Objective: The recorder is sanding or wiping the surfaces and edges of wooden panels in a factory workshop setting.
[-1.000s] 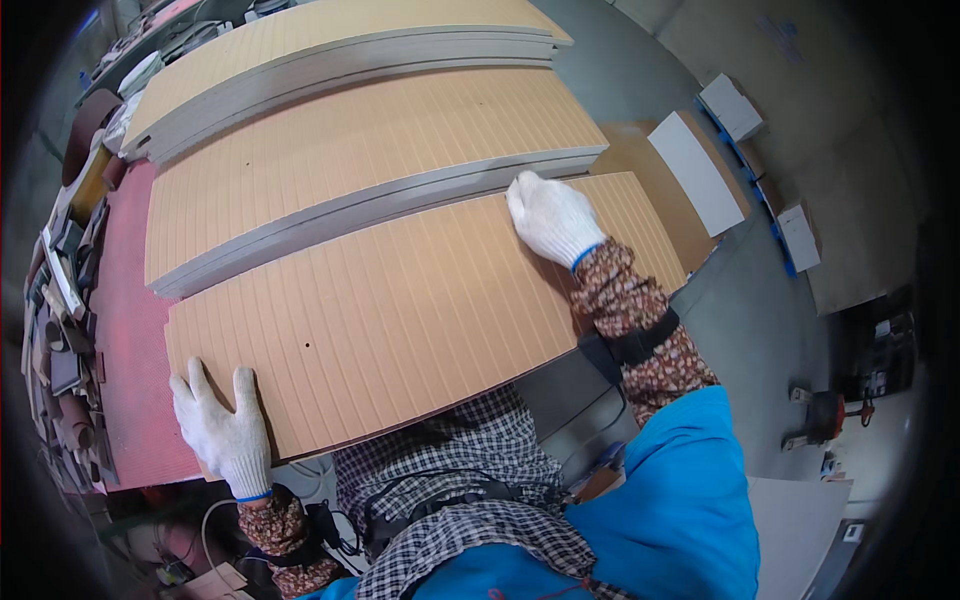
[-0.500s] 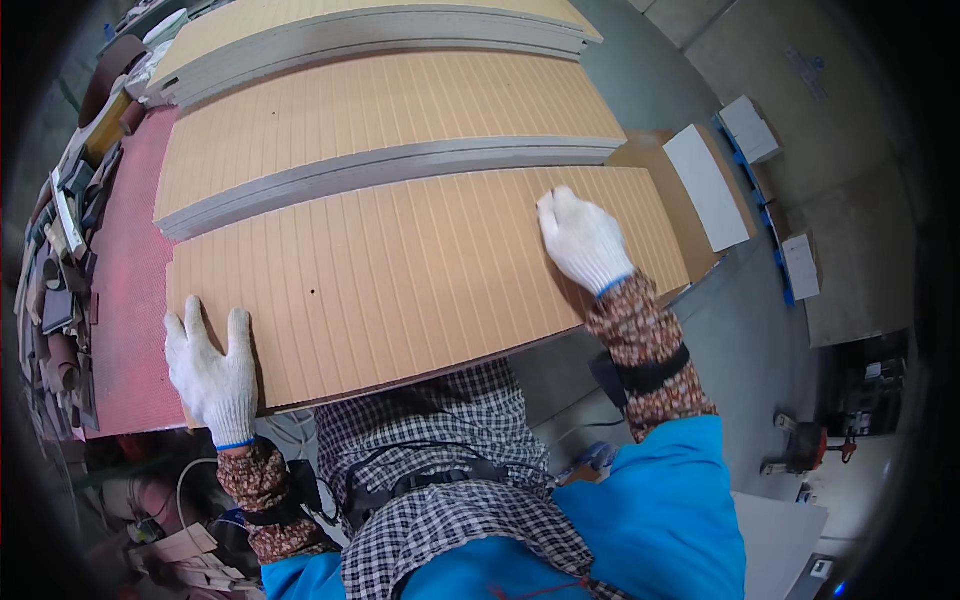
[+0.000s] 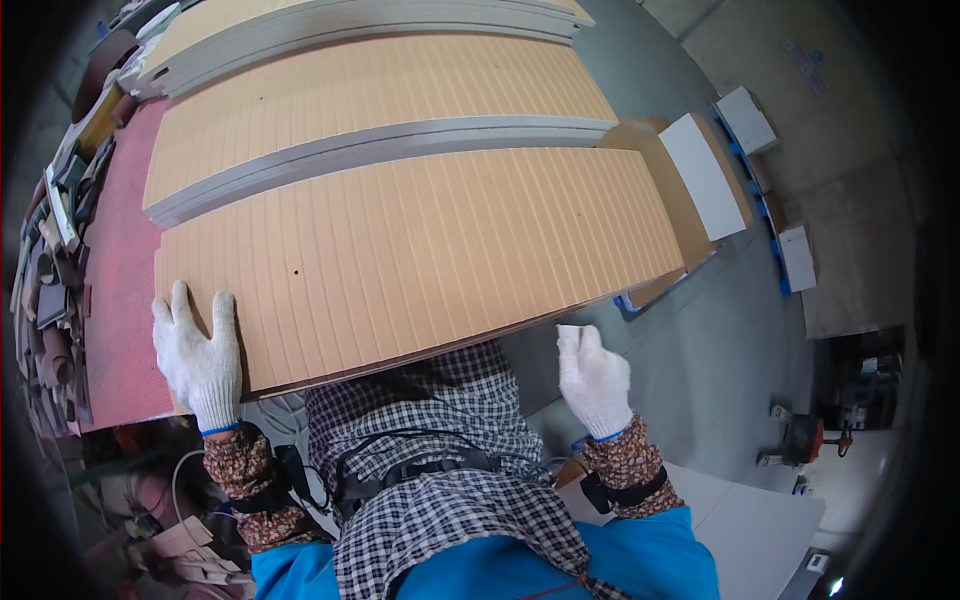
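A long tan grooved board lies across the near part of the work table, with a small dark hole toward its left side. My left hand, in a white knitted glove, rests on the board's left end with fingers spread. Off the board's near edge, at the right, hovers my right hand, gloved the same way. Its fingers are closed, and a small pale flat piece shows at the fingertips; its exact kind is unclear.
Two more stacks of grooved boards lie beyond the near one. Sanding scraps and blocks crowd the far left beside the red table surface. A cardboard box with a white panel stands beyond the board's right end.
My right hand has moved off the board's surface, toward me and past its near edge. My left hand stays on the left end. The whole view has shifted slightly.
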`<state>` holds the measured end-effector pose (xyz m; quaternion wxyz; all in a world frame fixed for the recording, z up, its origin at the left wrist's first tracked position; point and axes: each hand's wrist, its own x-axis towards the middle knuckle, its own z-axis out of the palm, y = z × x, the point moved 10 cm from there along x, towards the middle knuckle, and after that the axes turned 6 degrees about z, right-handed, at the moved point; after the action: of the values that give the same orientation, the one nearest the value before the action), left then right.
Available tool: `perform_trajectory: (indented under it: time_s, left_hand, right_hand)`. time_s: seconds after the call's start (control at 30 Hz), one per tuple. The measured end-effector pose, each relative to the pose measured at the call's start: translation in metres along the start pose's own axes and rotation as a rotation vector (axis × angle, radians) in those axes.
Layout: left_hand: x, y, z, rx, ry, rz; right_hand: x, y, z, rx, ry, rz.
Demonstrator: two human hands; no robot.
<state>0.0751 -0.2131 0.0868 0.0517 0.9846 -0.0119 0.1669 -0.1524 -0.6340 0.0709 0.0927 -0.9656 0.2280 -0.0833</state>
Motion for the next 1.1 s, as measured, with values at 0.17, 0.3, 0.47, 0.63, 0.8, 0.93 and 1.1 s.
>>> perform_trajectory:
  time_s: [0.17,0.3,0.47,0.63,0.8,0.93,1.1]
  left_hand:
    - [0.001,0.000,0.001,-0.036,-0.047,-0.037]
    - [-0.001,-0.001,0.002,-0.019,-0.049,-0.035]
    - [-0.001,-0.004,0.008,-0.001,-0.027,-0.020]
    - [-0.001,0.000,0.003,0.007,-0.051,-0.033]
    - [-0.001,-0.002,0.005,0.024,-0.047,-0.035]
    - [-0.003,-0.005,0.006,0.041,-0.046,-0.043]
    - [-0.002,-0.004,0.003,0.016,-0.025,-0.035]
  right_hand:
    - [0.015,-0.008,-0.023,0.111,0.099,0.034]
    - [0.022,-0.018,-0.017,0.020,0.015,-0.008]
    - [0.022,-0.027,-0.020,-0.065,0.014,-0.085]
    - [0.041,-0.031,-0.014,-0.149,-0.066,-0.120]
    - [0.103,-0.041,-0.004,-0.131,-0.084,-0.146]
    - [0.167,-0.055,0.005,-0.091,-0.108,-0.115]
    - [0.244,-0.062,0.020,-0.086,-0.095,-0.094]
